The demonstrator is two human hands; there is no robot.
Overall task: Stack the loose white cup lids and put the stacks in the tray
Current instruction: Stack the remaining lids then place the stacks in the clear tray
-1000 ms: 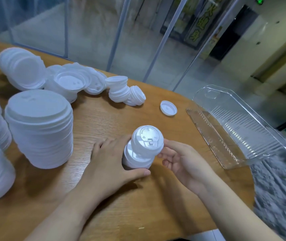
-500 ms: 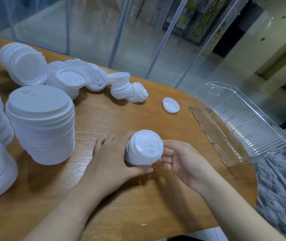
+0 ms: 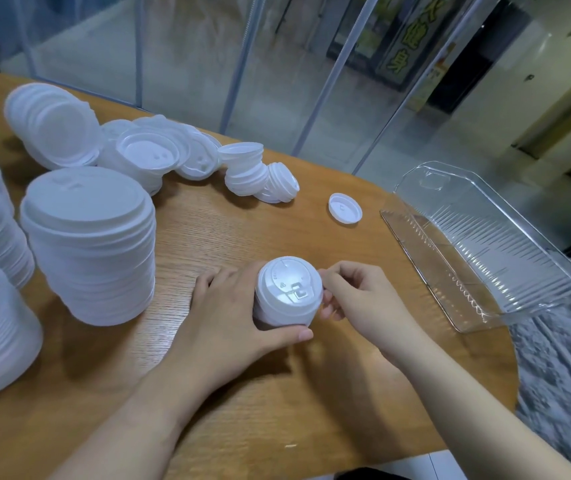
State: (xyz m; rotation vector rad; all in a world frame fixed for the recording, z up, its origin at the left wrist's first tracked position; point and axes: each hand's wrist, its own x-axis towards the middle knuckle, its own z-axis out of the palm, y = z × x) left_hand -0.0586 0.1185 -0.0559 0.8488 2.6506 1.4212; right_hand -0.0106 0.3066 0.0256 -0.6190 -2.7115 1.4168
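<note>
A short stack of small white cup lids (image 3: 287, 295) stands on the wooden table (image 3: 277, 403) in front of me. My left hand (image 3: 228, 313) wraps around its left side, thumb curled under the front. My right hand (image 3: 357, 299) pinches the stack's right edge with curled fingers. One loose small lid (image 3: 345, 208) lies upside down farther back. Two more short stacks of small lids (image 3: 256, 173) lean together behind it. The clear plastic tray (image 3: 478, 244) sits at the right with nothing in it.
Tall stacks of large white lids (image 3: 90, 244) stand at the left, with toppled large lids (image 3: 104, 147) behind them. A glass wall runs along the table's far edge. Grey carpet (image 3: 561, 368) shows beyond the table's right edge.
The tilted upper lids have been pressed down level onto the stack. My right hand has closed in on the stack's right edge. My left hand stays around it.
</note>
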